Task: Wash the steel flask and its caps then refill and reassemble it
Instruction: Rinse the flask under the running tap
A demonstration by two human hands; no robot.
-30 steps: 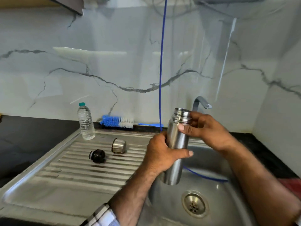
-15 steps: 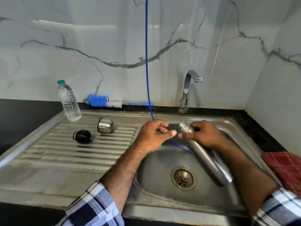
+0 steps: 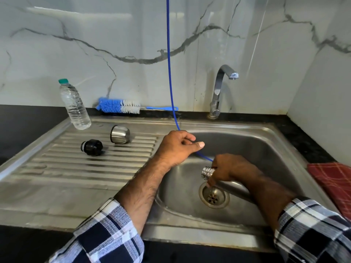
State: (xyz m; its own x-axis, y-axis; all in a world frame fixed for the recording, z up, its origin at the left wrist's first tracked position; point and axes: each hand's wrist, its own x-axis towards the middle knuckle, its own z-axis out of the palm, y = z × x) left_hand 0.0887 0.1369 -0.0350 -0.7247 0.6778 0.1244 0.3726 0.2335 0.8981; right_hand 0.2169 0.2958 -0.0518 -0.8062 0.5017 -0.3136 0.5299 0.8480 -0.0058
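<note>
Flask (image 3: 227, 182), one, lies in sink (image 3: 266, 133); two caps (image 3: 106, 142) on drainboard (image 3: 76, 168).

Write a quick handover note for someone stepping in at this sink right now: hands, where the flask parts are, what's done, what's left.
Right hand grips the steel flask near its open neck, tipped over the drain in the sink.
Left hand holds the blue hose.
Black inner cap and steel cup cap lie on the drainboard, both off.
Bottle brush and water bottle wait at the back.
Whether anything has been washed can't be told. Left: refill, reassemble.
</note>
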